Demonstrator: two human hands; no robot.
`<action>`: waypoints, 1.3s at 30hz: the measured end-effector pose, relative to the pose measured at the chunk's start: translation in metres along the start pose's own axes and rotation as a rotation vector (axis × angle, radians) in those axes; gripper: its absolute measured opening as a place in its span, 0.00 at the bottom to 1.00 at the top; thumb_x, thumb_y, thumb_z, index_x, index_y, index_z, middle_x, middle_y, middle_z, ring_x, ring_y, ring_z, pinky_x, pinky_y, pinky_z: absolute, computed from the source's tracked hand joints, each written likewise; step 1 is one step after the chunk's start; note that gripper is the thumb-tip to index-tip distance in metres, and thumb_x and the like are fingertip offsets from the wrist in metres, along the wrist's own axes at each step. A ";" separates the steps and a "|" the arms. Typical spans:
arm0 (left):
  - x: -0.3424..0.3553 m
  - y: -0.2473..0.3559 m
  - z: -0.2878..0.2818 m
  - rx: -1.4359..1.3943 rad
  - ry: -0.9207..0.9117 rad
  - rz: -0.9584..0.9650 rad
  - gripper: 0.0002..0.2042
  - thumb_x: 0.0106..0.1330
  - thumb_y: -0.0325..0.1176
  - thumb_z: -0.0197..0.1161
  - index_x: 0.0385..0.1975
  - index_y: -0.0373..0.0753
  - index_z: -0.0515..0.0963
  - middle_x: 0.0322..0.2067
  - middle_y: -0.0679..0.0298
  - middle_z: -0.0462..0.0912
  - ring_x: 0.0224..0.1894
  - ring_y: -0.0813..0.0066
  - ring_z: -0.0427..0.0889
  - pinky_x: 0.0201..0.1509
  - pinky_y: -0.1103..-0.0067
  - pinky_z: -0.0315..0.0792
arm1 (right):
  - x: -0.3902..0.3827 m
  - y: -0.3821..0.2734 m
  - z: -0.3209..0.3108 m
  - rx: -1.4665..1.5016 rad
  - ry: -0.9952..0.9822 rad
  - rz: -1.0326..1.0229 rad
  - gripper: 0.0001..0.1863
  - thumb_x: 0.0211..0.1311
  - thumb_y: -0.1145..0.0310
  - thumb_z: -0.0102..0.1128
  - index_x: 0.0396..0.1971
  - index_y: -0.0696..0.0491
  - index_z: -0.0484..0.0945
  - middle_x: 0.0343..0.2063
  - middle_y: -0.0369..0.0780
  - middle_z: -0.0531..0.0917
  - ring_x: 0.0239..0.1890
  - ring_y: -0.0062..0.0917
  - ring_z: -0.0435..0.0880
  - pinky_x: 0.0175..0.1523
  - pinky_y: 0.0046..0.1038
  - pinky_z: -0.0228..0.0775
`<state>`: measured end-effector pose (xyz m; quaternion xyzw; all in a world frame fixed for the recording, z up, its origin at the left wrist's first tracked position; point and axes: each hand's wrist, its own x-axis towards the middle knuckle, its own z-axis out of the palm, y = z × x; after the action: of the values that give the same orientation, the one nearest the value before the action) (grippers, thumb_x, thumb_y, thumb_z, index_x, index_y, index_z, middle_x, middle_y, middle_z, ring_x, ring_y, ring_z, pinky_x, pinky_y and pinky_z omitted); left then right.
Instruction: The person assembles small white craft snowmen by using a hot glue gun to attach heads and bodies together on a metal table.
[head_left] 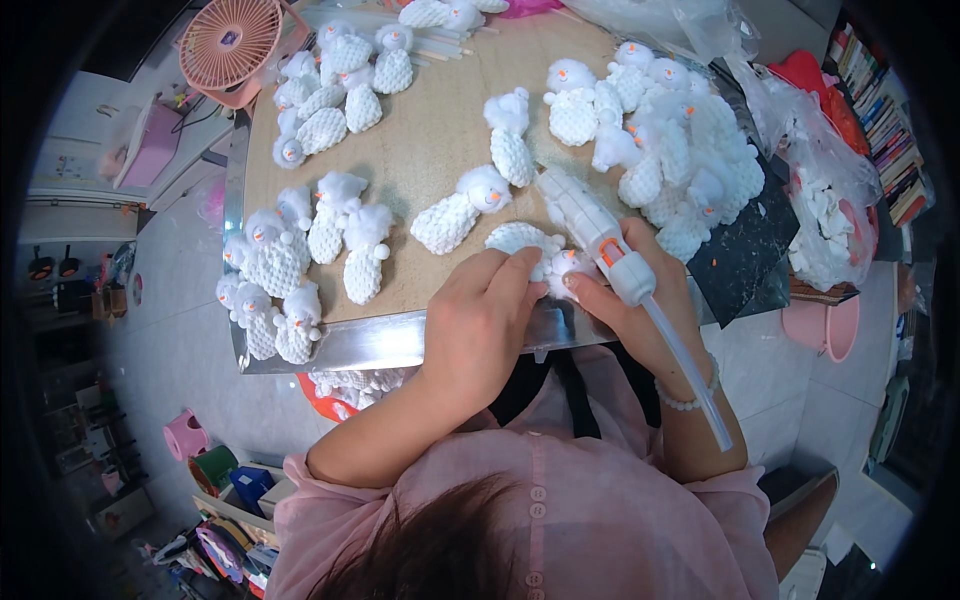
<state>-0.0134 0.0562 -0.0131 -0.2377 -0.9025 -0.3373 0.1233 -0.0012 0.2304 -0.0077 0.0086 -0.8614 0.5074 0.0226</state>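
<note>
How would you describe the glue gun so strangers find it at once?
Find the near edge of the tan tabletop, right of centre. There, beside fluffy snowmen, is the white glue gun. Unlike them, it is smooth, with a long translucent stick behind.

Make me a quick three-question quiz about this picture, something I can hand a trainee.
1. Which hand holds the white glue gun?
2. True or false: the left hand touches a snowman doll.
3. The pink fan is nearest which corner of the table?
A) near left
B) far left
C) near right

Key:
1. The right hand.
2. True.
3. B.
</note>
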 end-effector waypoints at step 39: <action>-0.028 -0.028 -0.039 -0.001 0.149 -0.048 0.10 0.55 0.25 0.62 0.36 0.35 0.75 0.26 0.56 0.77 0.29 0.60 0.78 0.31 0.75 0.72 | -0.023 -0.014 0.012 0.374 0.045 0.223 0.16 0.57 0.75 0.55 0.46 0.59 0.69 0.38 0.40 0.76 0.38 0.20 0.75 0.44 0.22 0.69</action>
<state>-0.0011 0.0023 -0.0101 -0.1904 -0.8961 -0.3572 0.1819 0.0222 0.2129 -0.0025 -0.0939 -0.7472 0.6577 -0.0164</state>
